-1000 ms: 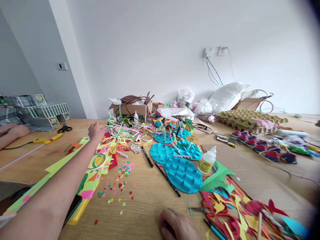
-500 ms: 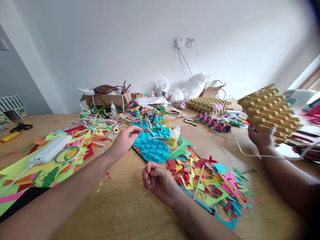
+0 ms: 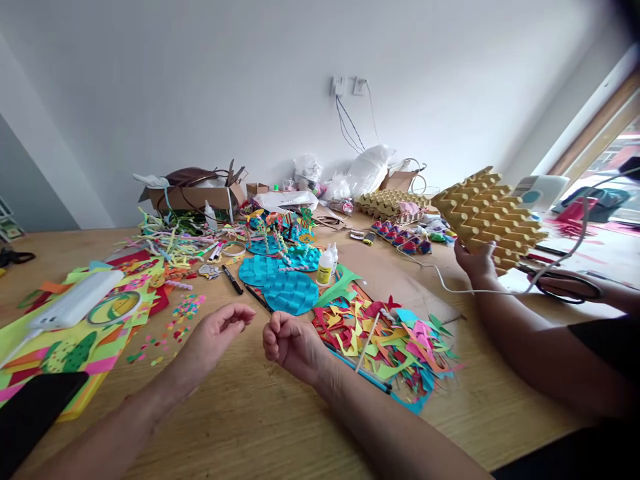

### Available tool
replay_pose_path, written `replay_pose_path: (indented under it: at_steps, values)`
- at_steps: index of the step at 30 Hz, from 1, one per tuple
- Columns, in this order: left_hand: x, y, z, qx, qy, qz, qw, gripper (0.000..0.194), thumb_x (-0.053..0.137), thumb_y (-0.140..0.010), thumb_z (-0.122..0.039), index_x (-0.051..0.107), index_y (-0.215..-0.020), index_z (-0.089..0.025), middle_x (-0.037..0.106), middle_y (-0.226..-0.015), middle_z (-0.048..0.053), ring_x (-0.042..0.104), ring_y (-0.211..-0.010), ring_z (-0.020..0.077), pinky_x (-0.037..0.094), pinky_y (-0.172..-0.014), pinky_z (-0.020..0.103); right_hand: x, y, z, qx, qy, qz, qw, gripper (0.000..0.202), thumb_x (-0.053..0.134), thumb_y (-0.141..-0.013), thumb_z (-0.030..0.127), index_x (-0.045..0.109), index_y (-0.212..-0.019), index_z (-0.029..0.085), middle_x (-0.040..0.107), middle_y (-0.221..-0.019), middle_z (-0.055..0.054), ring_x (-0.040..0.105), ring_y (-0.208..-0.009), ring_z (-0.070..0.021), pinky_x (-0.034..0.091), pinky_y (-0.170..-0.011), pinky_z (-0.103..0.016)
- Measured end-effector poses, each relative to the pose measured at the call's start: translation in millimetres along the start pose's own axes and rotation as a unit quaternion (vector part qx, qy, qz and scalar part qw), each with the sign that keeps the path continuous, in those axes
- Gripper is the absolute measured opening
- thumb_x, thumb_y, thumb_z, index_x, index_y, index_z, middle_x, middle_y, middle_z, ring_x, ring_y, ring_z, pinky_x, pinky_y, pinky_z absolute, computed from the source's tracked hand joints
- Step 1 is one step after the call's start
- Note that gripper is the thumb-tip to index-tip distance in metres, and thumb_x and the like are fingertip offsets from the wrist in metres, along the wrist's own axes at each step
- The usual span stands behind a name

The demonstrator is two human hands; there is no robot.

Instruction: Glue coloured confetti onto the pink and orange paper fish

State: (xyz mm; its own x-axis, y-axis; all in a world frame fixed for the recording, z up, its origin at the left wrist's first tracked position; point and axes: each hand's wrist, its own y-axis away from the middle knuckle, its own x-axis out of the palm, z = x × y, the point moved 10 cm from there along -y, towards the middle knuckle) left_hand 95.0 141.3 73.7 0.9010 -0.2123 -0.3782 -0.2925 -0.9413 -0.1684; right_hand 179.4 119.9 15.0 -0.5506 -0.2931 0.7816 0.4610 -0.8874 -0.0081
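My left hand (image 3: 220,330) is above the bare wood with its fingers curled and the tips pressed near the thumb. My right hand (image 3: 296,350), a hand's width or less away, is closed with thumb against bent fingers. Whatever either may pinch is too small or hidden to make out. Just beyond lie blue woven paper circles (image 3: 290,292) and a black marker (image 3: 233,280). A white glue bottle (image 3: 325,268) with a yellow label stands by a green paper piece (image 3: 340,285). To the right of my right hand is a heap of coloured paper scraps (image 3: 380,333).
On the right, another person's hand (image 3: 477,263) holds up an egg tray (image 3: 493,217); their other hand has scissors (image 3: 570,288). A white cable (image 3: 450,288) crosses there. On the left lie a white power strip (image 3: 83,297), a tape roll (image 3: 115,308) and a dark phone-like slab (image 3: 43,407).
My left hand has drawn back from the blue circles, nearer to my right hand. The view has turned rightward, and the other person's scissors now show.
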Motion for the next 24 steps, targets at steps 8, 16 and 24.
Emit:
replay_pose_path:
  at_steps: [8, 16, 24]
  values:
    - [-7.4, 7.0, 43.7, -0.005, 0.005, -0.052, 0.999, 0.025, 0.056, -0.063, -0.037, 0.062, -0.076, -0.017, 0.066, -0.076, 0.004, 0.062, -0.074, 0.0198, 0.051, -0.07, 0.029, -6.6, 0.0, -1.1, -0.013, 0.3, -0.04, 0.953, 0.016, 0.04, -0.051, 0.007, 0.047, -0.062, 0.016, 0.052, -0.055, 0.003, 0.045, -0.045, -0.0081, 0.035, -0.045, -0.019]
    - [-8.4, 8.6, 48.3, 0.029, -0.042, -0.053, 0.997, 0.026, 0.052, -0.066, -0.037, 0.061, -0.079, -0.018, 0.067, -0.075, 0.004, 0.063, -0.073, 0.02, 0.052, -0.066, 0.027, 53.2, 24.5, 4.2, -0.2, 0.714, 0.056, 0.668, 0.029, 0.041, -0.064, 0.007, 0.051, -0.089, 0.017, 0.053, -0.069, 0.001, 0.05, -0.061, -0.0104, 0.04, -0.059, -0.019]
    - [4.1, 12.3, 42.4, 0.088, -0.11, -0.007, 0.99, 0.022, 0.047, -0.073, -0.035, 0.061, -0.081, -0.02, 0.066, -0.077, 0.003, 0.063, -0.073, 0.0184, 0.051, -0.064, 0.024, 55.2, 27.1, -4.1, -0.205, 0.79, 0.061, 0.574, 0.021, 0.04, -0.073, 0.016, 0.048, -0.093, 0.017, 0.059, -0.075, -0.002, 0.055, -0.066, -0.0127, 0.041, -0.061, -0.02]
